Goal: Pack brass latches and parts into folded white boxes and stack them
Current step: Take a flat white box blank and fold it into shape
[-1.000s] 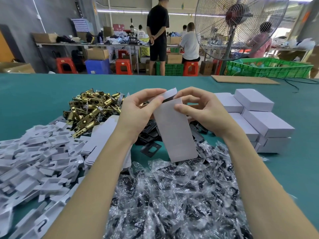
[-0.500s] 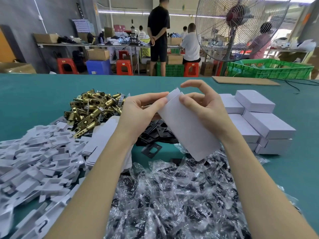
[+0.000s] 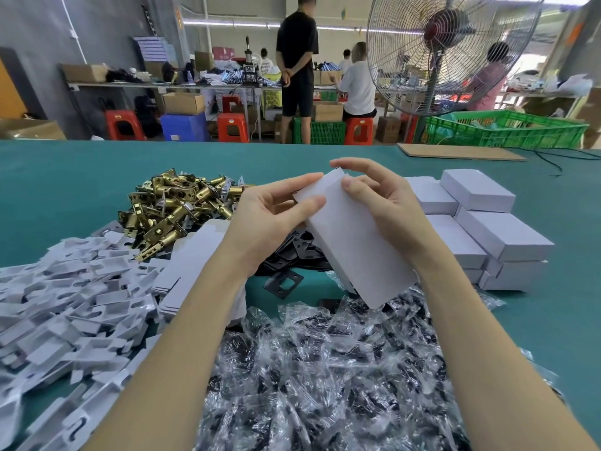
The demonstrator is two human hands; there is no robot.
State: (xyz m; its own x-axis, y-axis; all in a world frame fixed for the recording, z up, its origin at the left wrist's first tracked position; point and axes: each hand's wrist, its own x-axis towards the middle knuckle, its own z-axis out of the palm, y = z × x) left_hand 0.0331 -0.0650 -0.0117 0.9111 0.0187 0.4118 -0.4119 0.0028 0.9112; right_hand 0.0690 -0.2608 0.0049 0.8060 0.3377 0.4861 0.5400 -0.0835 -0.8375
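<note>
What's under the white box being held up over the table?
Under the white box, held by the left hand and right hand, lie black plates and the far edge of the clear parts bags. Whatever sits directly beneath its middle is covered.

Teal worktop (image 3: 65, 177). On it: brass latches (image 3: 172, 206) heaped far left, white card inserts (image 3: 65, 304) spread near left, flat box blanks (image 3: 192, 265) beside them, black strike plates (image 3: 286, 281) mid, bagged parts (image 3: 325, 369), probably screws, near centre, closed white boxes (image 3: 487, 229) stacked right, cardboard sheet (image 3: 461, 152) far right.
</note>
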